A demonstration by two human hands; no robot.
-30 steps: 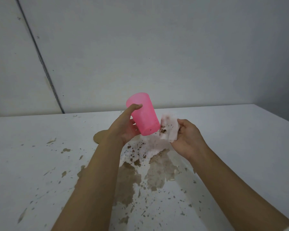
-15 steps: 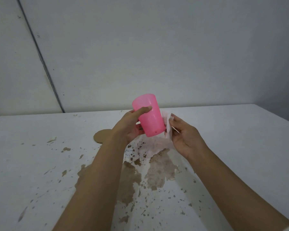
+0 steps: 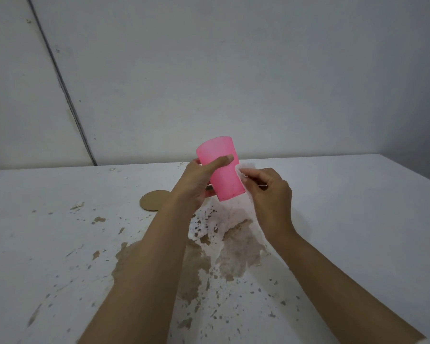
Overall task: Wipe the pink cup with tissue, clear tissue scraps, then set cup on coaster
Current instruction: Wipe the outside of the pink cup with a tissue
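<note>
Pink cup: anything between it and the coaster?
Nothing visible. The pink cup is held above the table in the left hand, with the right hand pressing tissue to its side. The coaster lies bare just left of it; the left hand hides its right edge.

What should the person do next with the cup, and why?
Probably slide the tissue down the pink cup toward its bottom edge: dark specks show there, and the right hand presses tissue against its side while the left hand grips it.
</note>
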